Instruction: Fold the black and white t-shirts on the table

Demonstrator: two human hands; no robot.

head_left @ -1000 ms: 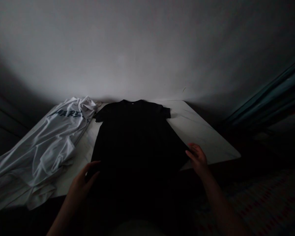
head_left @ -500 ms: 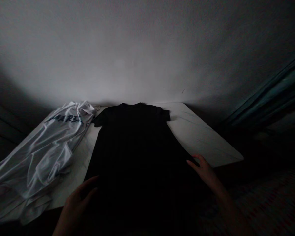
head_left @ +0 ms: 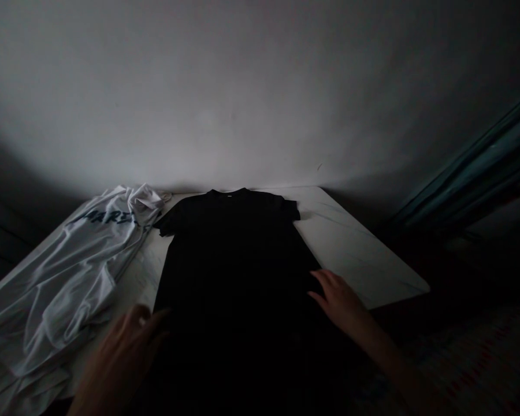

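A black short-sleeved T-shirt point(head_left: 234, 271) lies flat on a white marble-patterned table point(head_left: 351, 248), its collar toward the wall and its lower part running off the table edge toward me. My right hand point(head_left: 338, 303) rests on the shirt's right side with the fingers spread a little. My left hand point(head_left: 121, 358) is blurred at the shirt's lower left edge, touching the fabric. The shirt's hem is hidden in darkness.
A crumpled white garment point(head_left: 65, 277) with dark lettering lies to the left, hanging over the table's left side. A pale wall point(head_left: 242, 98) rises behind the table. A teal curtain point(head_left: 476, 173) hangs at the right, above a patterned floor covering point(head_left: 472, 364).
My right hand has slid inward from the shirt's edge onto the fabric. My left hand has moved down and left. The view has tilted slightly upward, so the table sits lower.
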